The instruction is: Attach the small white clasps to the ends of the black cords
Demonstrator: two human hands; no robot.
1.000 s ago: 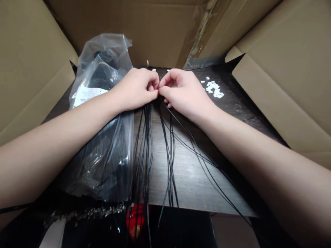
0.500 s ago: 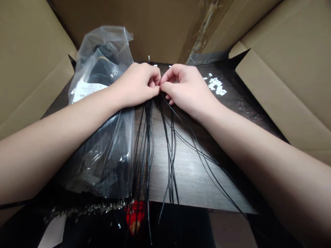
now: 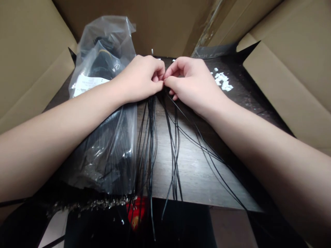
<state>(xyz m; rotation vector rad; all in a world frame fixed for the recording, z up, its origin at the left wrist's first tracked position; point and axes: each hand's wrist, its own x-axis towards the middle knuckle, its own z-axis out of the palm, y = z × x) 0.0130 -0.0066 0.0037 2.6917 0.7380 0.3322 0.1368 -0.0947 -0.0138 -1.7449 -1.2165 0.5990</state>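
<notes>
My left hand [image 3: 141, 82] and my right hand [image 3: 191, 84] meet fingertip to fingertip at the far middle of a dark wooden table [image 3: 196, 172]. Both are closed in a pinch over the far ends of thin black wires [image 3: 174, 148]. What sits between the fingertips is too small to make out. The wires run from under my hands toward me and hang over the table's near edge in two loose bunches, with a few strands fanning to the right. My left forearm lies across a clear plastic bag [image 3: 106, 131] of black wire coils.
Several small white plastic pieces [image 3: 222, 80] lie in a heap right of my right hand. Brown cardboard walls [image 3: 292, 65] close in the table on the left, back and right. A white label [image 3: 86, 84] shows on the bag. Something red [image 3: 137, 215] shows below the table edge.
My hands keep the same pinch at the wire ends. The view has shifted a little, so hands, bag and wires sit slightly higher and to the right.
</notes>
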